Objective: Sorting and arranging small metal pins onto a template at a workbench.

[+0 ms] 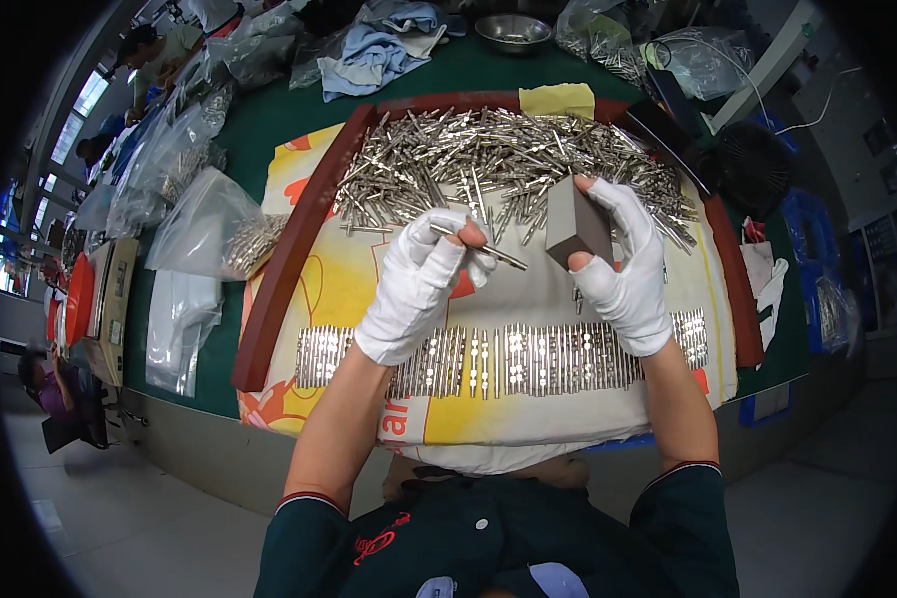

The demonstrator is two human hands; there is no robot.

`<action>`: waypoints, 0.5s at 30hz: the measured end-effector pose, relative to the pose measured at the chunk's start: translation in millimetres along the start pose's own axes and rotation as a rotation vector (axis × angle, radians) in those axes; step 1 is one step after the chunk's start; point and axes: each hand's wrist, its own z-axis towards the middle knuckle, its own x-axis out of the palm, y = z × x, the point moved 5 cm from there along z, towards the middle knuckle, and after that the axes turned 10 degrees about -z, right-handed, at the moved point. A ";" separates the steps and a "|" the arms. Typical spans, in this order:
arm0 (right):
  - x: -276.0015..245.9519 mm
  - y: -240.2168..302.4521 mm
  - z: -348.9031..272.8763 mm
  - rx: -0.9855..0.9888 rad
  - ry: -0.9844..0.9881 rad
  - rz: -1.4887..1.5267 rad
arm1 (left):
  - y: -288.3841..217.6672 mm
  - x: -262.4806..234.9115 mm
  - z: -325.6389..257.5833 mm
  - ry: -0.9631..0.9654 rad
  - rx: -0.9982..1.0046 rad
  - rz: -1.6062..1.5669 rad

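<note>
My left hand [419, 279], in a white glove with bare fingertips, pinches a thin metal shaft [498, 256] that slants down to the right. My right hand [623, 269], gloved the same way, grips a grey rectangular block [580, 221] between thumb and fingers. Block and shaft are apart. Behind both hands lies a big loose pile of similar metal shafts [528, 149]. Nearer to me, a row of shafts [568, 359] lies side by side on a printed cloth [458, 424], partly hidden by my forearms.
A dark red wooden frame [289, 289] borders the cloth on the left, back and right. Clear plastic bags [209, 224] of metal parts stand at the left, near a scale [115, 309]. A metal bowl [513, 33] and blue cloths [384, 55] are at the back. Other people sit far left.
</note>
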 end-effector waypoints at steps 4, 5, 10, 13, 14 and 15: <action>4.0 -2.9 -1.5 -0.009 -0.038 -0.035 | 0.8 -6.0 1.5 -0.147 -0.044 -0.038; 3.9 -4.0 -2.0 -0.009 -0.037 -0.038 | 2.0 -6.7 2.4 -0.191 -0.039 -0.011; 5.0 1.8 -4.0 -0.102 -0.039 -0.153 | 1.3 -6.0 1.1 -0.296 -0.053 0.058; 8.5 8.9 -7.3 -0.262 -0.066 -0.279 | 2.7 -10.4 -0.6 -0.371 -0.065 0.076; 10.8 10.3 -9.5 -0.297 -0.053 -0.338 | 3.4 -12.1 -1.3 -0.411 -0.073 0.084; 12.9 16.3 -11.9 -0.352 -0.066 -0.375 | 4.6 -10.9 -1.1 -0.413 -0.073 0.084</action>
